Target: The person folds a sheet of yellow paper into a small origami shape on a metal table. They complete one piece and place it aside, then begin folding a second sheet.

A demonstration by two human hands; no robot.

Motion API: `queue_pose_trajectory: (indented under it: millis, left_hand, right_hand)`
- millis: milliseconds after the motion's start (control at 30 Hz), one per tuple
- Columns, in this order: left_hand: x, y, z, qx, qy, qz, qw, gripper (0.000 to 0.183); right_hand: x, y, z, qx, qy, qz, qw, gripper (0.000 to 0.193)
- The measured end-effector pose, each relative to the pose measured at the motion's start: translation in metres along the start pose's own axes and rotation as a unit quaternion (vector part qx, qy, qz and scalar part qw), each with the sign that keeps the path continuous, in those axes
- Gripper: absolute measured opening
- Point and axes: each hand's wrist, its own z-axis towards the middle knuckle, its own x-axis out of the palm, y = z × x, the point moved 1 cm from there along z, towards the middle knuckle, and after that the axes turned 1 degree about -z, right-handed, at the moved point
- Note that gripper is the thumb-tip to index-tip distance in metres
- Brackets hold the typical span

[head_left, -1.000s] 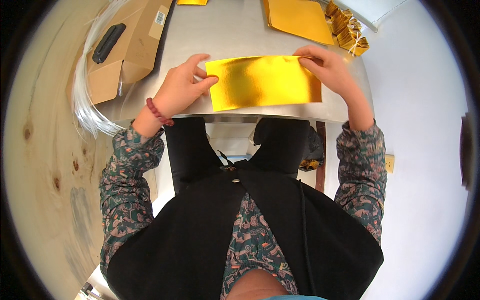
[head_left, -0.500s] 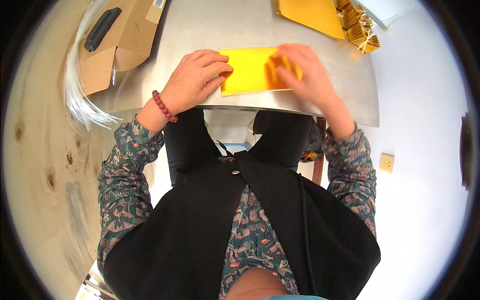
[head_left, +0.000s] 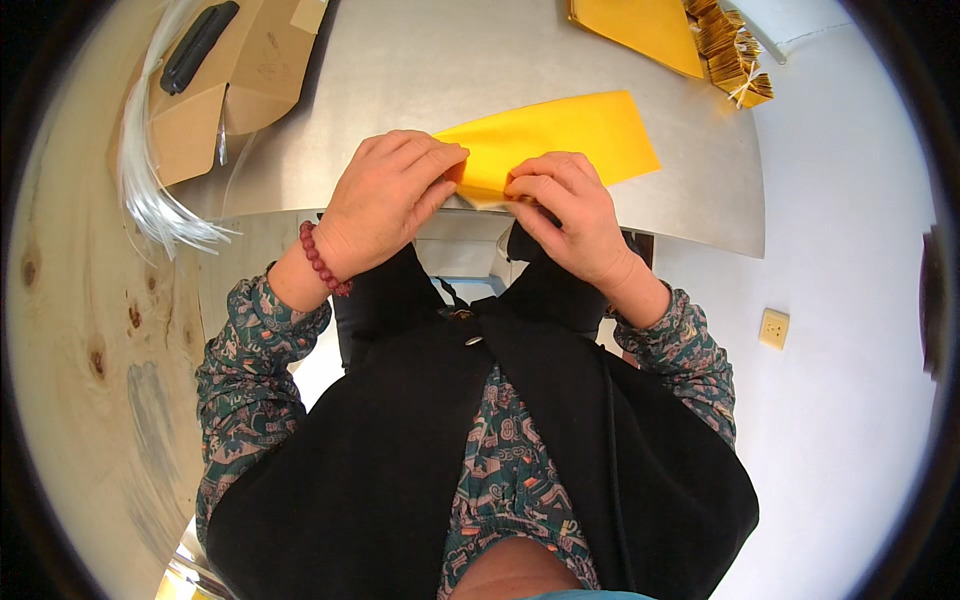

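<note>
A shiny gold-yellow sheet of paper lies slanted at the near edge of the metal table, its far right corner flat on the top. My left hand pinches its left end between thumb and fingers. Close by, my right hand has its fingers curled on the near edge, thumb underneath. Between both hands the near edge is bent up in a narrow fold. The fingertips of each hand partly hide the paper there.
At the far right lie a stack of gold paper and tied bundles of folded gold paper. An open cardboard box stands at the left, with a black object on it and white plastic strands hanging over the edge.
My right hand has moved left and nearer, from the paper's right part to its near edge. The sheet has turned slantwise, and its near edge is now bent up.
</note>
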Motion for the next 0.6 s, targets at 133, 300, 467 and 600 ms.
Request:
queue_pose_trajectory:
  millis: [133,300,467,600]
  left_hand:
    - [-0.003,0.003,0.003,-0.014,-0.008,-0.018,1.000,0.035]
    - [-0.003,0.004,0.004,-0.016,-0.044,-0.027,0.999,0.036]
    - [-0.001,0.006,0.004,-0.035,-0.048,-0.034,0.998,0.041]
    - [-0.001,0.007,0.003,-0.036,-0.040,-0.048,0.997,0.044]
  right_hand:
    - [-0.001,-0.005,0.006,0.085,-0.017,0.050,0.995,0.013]
    - [-0.001,-0.011,0.014,0.219,-0.023,0.113,0.969,0.014]
    - [-0.001,-0.016,0.020,0.268,0.003,0.115,0.956,0.014]
    - [-0.005,-0.015,0.023,0.308,0.021,0.100,0.946,0.015]
